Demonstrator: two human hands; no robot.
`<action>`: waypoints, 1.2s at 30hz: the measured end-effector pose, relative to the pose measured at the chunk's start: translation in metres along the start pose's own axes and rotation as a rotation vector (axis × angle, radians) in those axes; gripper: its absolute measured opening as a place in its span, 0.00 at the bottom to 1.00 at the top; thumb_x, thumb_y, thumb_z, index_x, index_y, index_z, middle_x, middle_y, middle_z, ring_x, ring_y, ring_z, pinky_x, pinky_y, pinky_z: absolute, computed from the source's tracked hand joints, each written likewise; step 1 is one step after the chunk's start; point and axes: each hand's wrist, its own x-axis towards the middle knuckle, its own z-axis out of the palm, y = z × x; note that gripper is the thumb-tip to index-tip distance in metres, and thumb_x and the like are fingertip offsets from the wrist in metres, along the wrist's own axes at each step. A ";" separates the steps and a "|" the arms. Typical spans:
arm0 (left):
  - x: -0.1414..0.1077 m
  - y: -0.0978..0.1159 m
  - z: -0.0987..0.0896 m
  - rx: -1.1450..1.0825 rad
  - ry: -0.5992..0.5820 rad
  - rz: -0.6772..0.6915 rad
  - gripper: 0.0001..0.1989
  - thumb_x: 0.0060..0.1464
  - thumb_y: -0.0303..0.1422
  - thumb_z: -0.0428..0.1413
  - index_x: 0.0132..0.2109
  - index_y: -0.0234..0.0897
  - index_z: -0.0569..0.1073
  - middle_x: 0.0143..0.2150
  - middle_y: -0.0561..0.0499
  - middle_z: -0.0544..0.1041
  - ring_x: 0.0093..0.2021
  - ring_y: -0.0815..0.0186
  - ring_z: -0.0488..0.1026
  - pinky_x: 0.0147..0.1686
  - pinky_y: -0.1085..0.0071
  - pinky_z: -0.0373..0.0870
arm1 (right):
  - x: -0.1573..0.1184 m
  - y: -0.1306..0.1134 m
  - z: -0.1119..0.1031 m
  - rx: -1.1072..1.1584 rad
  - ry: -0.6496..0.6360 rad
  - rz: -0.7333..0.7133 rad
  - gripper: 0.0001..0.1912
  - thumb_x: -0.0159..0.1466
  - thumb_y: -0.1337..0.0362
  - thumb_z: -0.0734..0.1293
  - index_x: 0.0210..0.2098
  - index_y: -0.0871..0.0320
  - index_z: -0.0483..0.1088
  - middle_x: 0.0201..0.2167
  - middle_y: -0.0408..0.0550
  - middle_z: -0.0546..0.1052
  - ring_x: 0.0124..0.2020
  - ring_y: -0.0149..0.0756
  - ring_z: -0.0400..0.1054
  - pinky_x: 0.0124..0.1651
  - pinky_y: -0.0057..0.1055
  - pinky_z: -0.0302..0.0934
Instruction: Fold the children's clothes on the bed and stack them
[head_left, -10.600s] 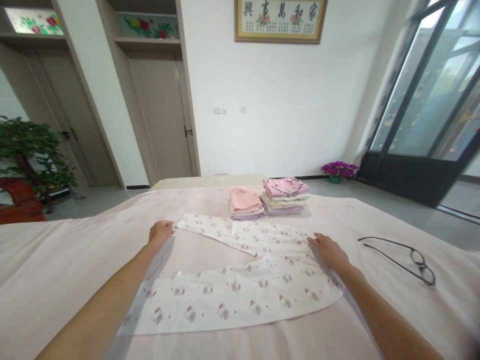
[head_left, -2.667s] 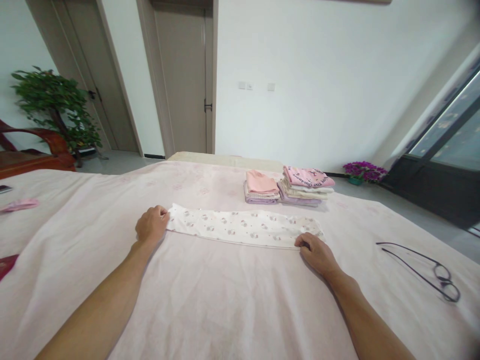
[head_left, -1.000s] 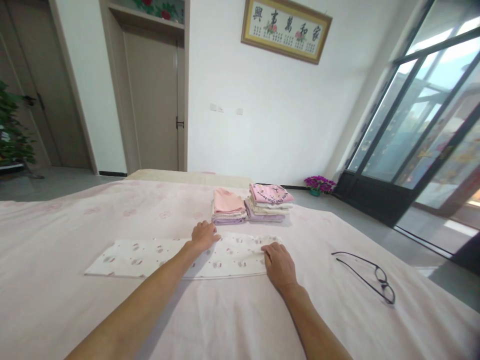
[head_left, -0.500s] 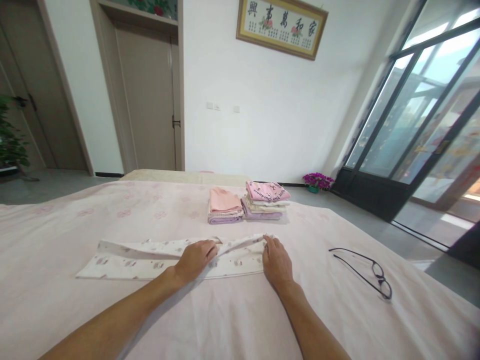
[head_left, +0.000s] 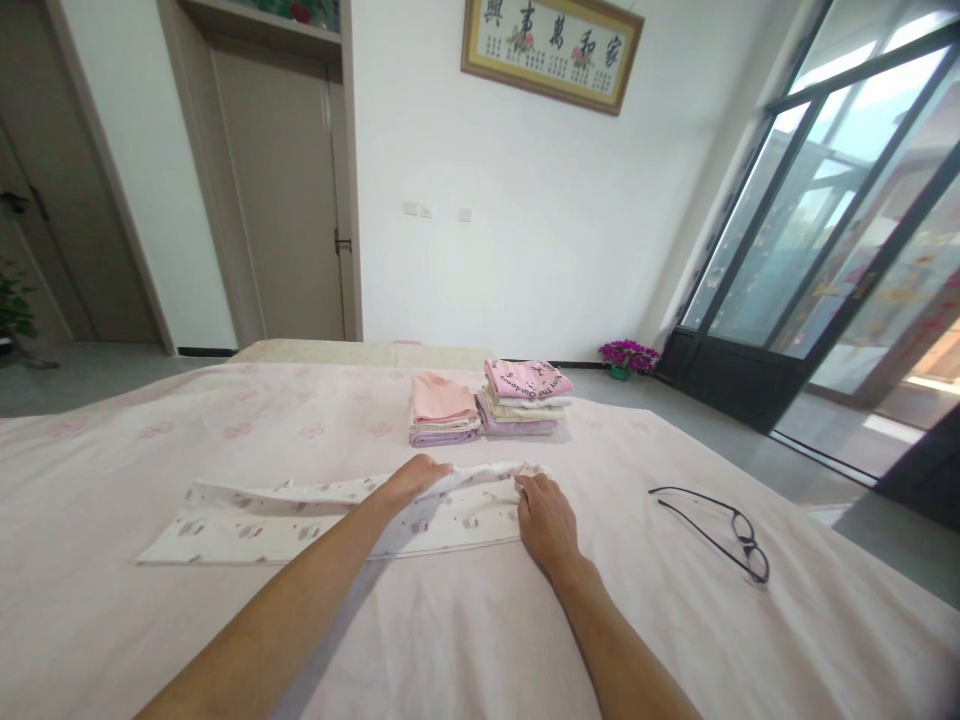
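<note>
A long, narrow white garment (head_left: 247, 530) with a small print, like trousers folded lengthwise, lies flat across the pink cloth in front of me. My left hand (head_left: 416, 480) is closed on its far edge near the middle, with the fingers mostly hidden behind the back of the hand. At the garment's right end, my right hand (head_left: 547, 515) has its fingers curled on the fabric, gripping the bunched far corner. Beyond my hands stand two stacks of folded clothes: a lower one with a peach piece (head_left: 442, 398) on top, and a higher one topped by a pink printed piece (head_left: 527, 378).
A pale pink flowered sheet (head_left: 450, 640) covers the wide surface. Black-framed glasses (head_left: 750, 545) lie on it to the right. Behind are a white wall, doors, a framed calligraphy picture (head_left: 551, 50), purple flowers (head_left: 628, 355) on the floor and a glass door at right.
My left hand has moved up to the garment's far edge, and the fold there lies straighter. My right hand stays at the right end. The view has shifted slightly.
</note>
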 end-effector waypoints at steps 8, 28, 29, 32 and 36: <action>0.014 -0.001 -0.003 0.050 0.145 0.011 0.13 0.55 0.36 0.53 0.43 0.38 0.78 0.37 0.50 0.81 0.37 0.60 0.76 0.33 0.71 0.65 | 0.000 -0.003 -0.005 0.004 -0.015 -0.006 0.19 0.65 0.71 0.58 0.52 0.55 0.70 0.45 0.50 0.74 0.47 0.42 0.64 0.51 0.34 0.54; -0.009 -0.009 0.023 0.365 0.007 0.672 0.27 0.66 0.45 0.43 0.66 0.39 0.63 0.70 0.45 0.60 0.70 0.60 0.53 0.68 0.62 0.47 | -0.005 -0.006 0.002 -0.086 -0.087 -0.150 0.25 0.71 0.57 0.54 0.64 0.56 0.62 0.66 0.49 0.63 0.69 0.43 0.49 0.70 0.46 0.32; -0.010 -0.009 0.025 0.386 -0.022 0.660 0.28 0.66 0.47 0.43 0.67 0.40 0.61 0.72 0.45 0.56 0.72 0.59 0.49 0.68 0.60 0.44 | -0.005 -0.005 0.004 -0.096 -0.105 -0.136 0.26 0.72 0.56 0.53 0.65 0.58 0.61 0.67 0.51 0.62 0.69 0.43 0.48 0.70 0.47 0.31; -0.009 -0.013 0.024 0.429 -0.052 0.605 0.30 0.65 0.49 0.41 0.70 0.44 0.56 0.74 0.47 0.50 0.73 0.59 0.44 0.69 0.59 0.40 | -0.006 -0.003 0.008 -0.121 -0.125 -0.098 0.28 0.72 0.54 0.51 0.66 0.62 0.59 0.68 0.53 0.59 0.70 0.43 0.47 0.71 0.49 0.30; -0.016 -0.022 0.018 0.440 -0.014 0.565 0.29 0.65 0.48 0.42 0.70 0.45 0.56 0.74 0.46 0.49 0.73 0.58 0.43 0.68 0.56 0.40 | -0.006 0.000 0.010 -0.130 -0.117 -0.105 0.28 0.72 0.54 0.51 0.66 0.59 0.60 0.68 0.52 0.58 0.70 0.43 0.48 0.71 0.49 0.33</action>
